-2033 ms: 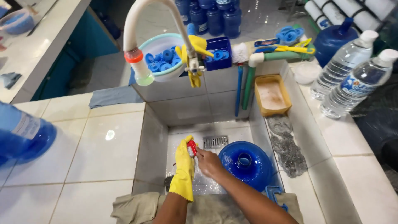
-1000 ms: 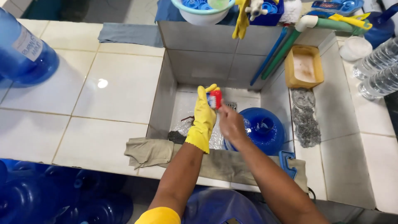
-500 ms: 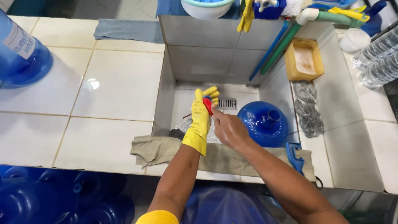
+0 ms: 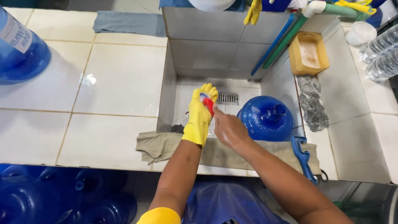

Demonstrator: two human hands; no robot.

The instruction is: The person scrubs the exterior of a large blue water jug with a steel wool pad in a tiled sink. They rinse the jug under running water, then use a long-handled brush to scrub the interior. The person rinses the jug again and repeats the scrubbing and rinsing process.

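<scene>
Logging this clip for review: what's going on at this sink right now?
A person leans over a tiled sink. The left hand, in a yellow rubber glove, and the bare right hand meet on a small red item above the basin. A large blue water jug stands in the sink beside them, untouched.

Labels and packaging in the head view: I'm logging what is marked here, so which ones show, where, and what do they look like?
Paper label: on the big blue water jug at the far left of the tiled counter, pale with dark print.
Clear plastic bottles: lying at the right edge, ribbed; no label can be made out.
No signs or screens in view.
</scene>
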